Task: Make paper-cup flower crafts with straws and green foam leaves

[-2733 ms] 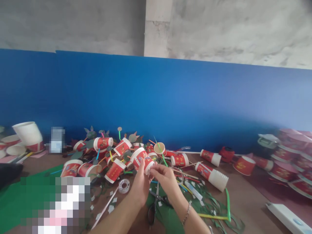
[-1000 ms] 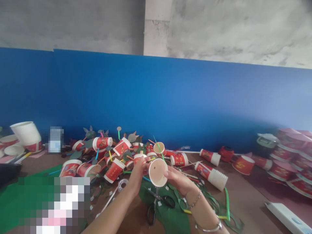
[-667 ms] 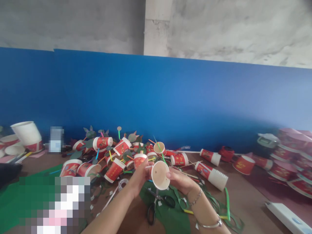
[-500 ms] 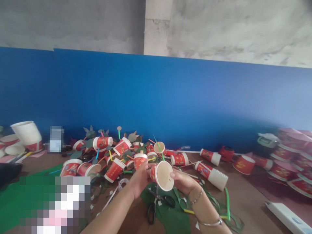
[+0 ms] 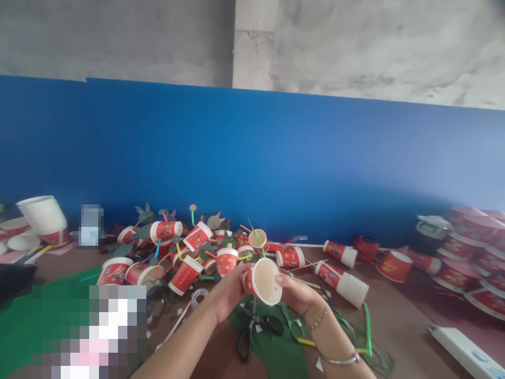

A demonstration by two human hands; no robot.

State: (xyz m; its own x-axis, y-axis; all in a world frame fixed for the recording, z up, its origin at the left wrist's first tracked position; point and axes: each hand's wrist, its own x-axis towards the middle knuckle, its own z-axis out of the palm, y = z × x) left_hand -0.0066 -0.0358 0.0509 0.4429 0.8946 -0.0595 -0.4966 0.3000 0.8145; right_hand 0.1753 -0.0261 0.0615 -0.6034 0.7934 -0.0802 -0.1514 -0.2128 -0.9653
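A red paper cup [image 5: 267, 282] with a white rim is held between both hands, its pale inside facing me. My left hand [image 5: 231, 290] grips the cup's red outer side near the base; some of its fingers are hidden. My right hand [image 5: 299, 292] has its thumb on the inner edge of the rim, with the other fingers out of sight behind. Below the cup, black-handled scissors [image 5: 245, 342] lie on green paper [image 5: 284, 352]. A roll of tape [image 5: 199, 298] rests left of my left hand.
A heap of red paper cups [image 5: 187, 275] with coloured straws and paper shapes spreads behind my hands. Nested cups [image 5: 343, 284] lie to the right, near stacked cups [image 5: 453, 273]. A white box-like object [image 5: 465, 350] sits front right. A blue panel [image 5: 276, 158] stands behind.
The cup has risen very slightly and turned a little. My left fingers have drawn in closer along its side. The things on the table look unchanged.
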